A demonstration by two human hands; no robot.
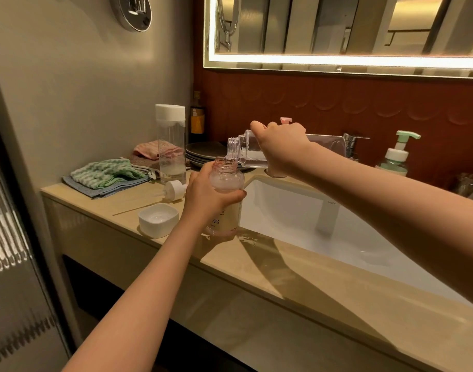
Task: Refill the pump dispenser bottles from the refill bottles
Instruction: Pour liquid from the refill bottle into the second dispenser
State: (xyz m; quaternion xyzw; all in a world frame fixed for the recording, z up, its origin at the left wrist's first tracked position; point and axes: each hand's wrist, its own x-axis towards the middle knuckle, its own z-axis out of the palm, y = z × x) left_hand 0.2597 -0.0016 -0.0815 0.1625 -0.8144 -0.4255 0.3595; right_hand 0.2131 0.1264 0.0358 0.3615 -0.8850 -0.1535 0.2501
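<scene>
My left hand (206,196) grips an open pinkish dispenser bottle (226,181) standing on the beige counter beside the sink. My right hand (282,149) holds a clear square refill bottle (250,149) tipped on its side, its threaded neck over the dispenser's mouth, with clear liquid running in. The white pump head (174,190) lies on the counter to the left, its tube stretched out. A white square cap (158,220) sits upside down near the front edge. A second clear refill bottle (171,143) with a white cap stands behind.
White sink basin (297,210) lies to the right, with a chrome tap (352,142) behind. A green-pump bottle (396,157) stands at the back right, a pink pump top (285,120) behind my right hand. Folded cloths (106,175) and stacked grey plates (203,153) sit at the back left.
</scene>
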